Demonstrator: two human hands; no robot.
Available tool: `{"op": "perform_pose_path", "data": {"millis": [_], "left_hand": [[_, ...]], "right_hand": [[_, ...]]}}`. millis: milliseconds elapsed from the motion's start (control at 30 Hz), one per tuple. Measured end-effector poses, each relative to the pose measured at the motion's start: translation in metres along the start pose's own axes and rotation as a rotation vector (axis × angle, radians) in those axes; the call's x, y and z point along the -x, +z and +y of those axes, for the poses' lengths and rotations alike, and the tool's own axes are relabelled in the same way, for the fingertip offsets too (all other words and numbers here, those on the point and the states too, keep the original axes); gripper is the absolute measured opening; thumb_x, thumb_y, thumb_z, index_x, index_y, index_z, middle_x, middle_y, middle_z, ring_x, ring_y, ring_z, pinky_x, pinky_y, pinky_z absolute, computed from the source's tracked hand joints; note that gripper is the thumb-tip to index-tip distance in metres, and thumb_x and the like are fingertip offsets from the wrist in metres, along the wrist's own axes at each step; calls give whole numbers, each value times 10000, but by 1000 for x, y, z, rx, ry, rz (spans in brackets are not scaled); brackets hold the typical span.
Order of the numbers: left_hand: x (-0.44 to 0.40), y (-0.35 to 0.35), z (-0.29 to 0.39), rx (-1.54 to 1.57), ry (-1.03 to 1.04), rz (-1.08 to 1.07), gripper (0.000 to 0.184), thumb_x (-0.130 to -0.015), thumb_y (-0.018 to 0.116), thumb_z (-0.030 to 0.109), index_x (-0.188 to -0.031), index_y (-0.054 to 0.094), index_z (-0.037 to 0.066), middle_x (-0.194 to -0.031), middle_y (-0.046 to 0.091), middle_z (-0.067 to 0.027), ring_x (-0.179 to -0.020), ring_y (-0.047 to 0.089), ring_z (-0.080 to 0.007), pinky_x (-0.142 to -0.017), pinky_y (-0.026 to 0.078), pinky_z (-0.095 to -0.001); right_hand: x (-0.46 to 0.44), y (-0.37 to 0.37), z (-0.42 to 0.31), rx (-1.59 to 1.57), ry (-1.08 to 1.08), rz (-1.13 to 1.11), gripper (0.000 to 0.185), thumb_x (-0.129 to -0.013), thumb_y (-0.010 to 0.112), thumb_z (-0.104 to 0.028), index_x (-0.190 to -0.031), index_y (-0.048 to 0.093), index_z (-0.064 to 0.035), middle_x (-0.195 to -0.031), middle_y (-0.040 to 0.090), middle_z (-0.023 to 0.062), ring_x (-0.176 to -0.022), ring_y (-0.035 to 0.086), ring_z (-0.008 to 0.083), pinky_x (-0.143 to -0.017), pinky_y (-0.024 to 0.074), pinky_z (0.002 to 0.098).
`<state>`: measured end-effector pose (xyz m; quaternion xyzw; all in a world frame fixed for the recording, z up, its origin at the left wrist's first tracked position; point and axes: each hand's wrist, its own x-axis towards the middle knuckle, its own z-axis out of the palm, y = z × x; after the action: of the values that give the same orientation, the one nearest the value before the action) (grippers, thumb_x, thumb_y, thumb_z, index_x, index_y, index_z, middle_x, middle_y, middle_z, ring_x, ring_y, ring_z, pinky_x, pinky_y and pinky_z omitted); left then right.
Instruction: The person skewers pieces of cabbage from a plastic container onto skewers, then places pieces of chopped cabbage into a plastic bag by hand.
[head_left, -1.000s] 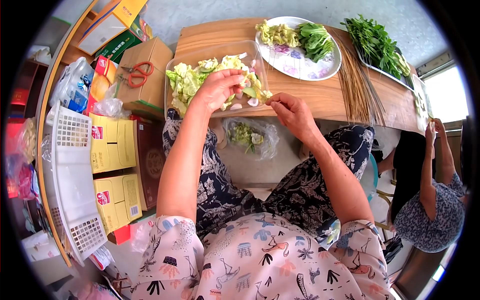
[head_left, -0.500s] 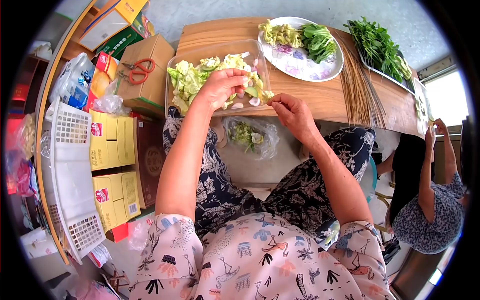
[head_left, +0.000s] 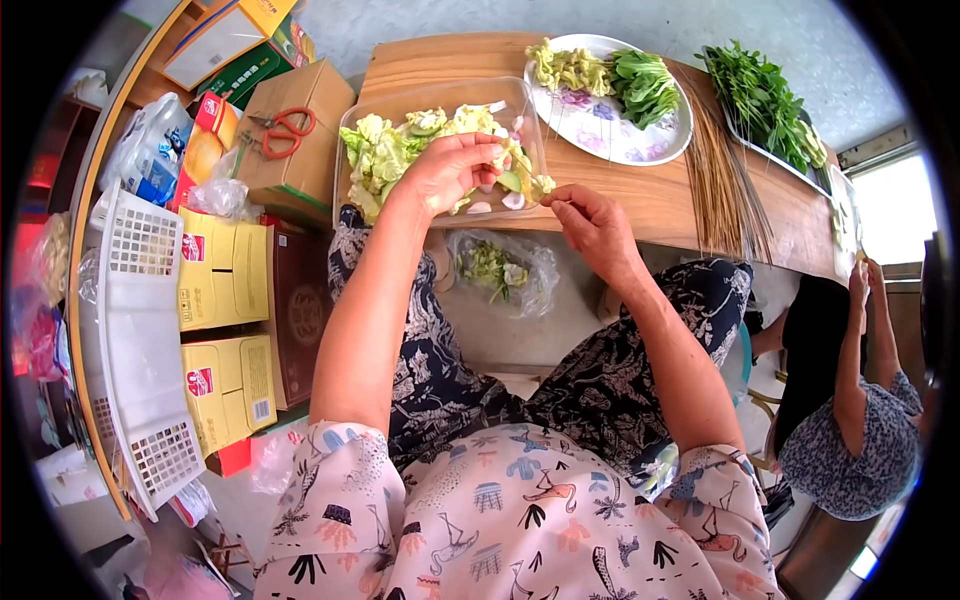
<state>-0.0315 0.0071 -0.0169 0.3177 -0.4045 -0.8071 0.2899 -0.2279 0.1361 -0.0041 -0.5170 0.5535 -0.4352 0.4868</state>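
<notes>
My left hand [head_left: 450, 175] is over the clear plastic tub [head_left: 541, 150], its thumb and fingers pinching a yellow-green lettuce leaf [head_left: 516, 160]. From there a short row of leaf and a green slice runs down toward my right hand [head_left: 596, 228], in line as on a skewer. My right fingertips are pinched at the row's lower end; the skewer between them is mostly hidden. In the tub lie loose lettuce leaves [head_left: 375, 155], green slices and pale pink pieces [head_left: 480, 208].
A flowered oval plate [head_left: 640, 150] holds bunched lettuce and greens. Beside it lie bamboo skewers [head_left: 722, 185] and a tray of leafy greens [head_left: 755, 100]. Scissors [head_left: 288, 133] rest on a cardboard box at left. Below the table sits a plastic bag [head_left: 535, 270]. Another person [head_left: 855, 430] works at far right.
Both hands hold nearly the same pose over the tub. The view has shifted slightly. At far right, the other person's hands have come down a little.
</notes>
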Motion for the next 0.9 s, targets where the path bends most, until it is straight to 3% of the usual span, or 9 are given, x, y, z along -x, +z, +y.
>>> {"op": "perform_pose_path", "data": {"millis": [533,833,900], "left_hand": [[1,12,-9,-54,-105,-118,200,-810,628,82,-980,568,-4,-858,598,-58,-737,548,-118,-681,451,-240],[3,31,-5,-242,35,-145,269,-813,619,135,-1056,568,31,-1046,585,-30,-850,512,-76,-720,413,-215],[4,35,-5,-260,157,-142,249,-817,611,131,-1050,569,55,-1074,589,-33,-881,511,-67,-712,398,-209]], "right_hand": [[-6,4,2,-10,-61,-1,142,-893,520,-108,-929,617,-11,-564,392,-62,-510,333,33,-447,290,208],[-8,-5,-6,-258,104,-97,196,-919,477,-166,-942,622,-37,-515,387,-54,-450,317,31,-422,248,190],[-8,-6,-9,-282,137,-129,208,-924,468,-181,-935,622,-42,-509,389,-53,-445,317,32,-420,251,189]]}}
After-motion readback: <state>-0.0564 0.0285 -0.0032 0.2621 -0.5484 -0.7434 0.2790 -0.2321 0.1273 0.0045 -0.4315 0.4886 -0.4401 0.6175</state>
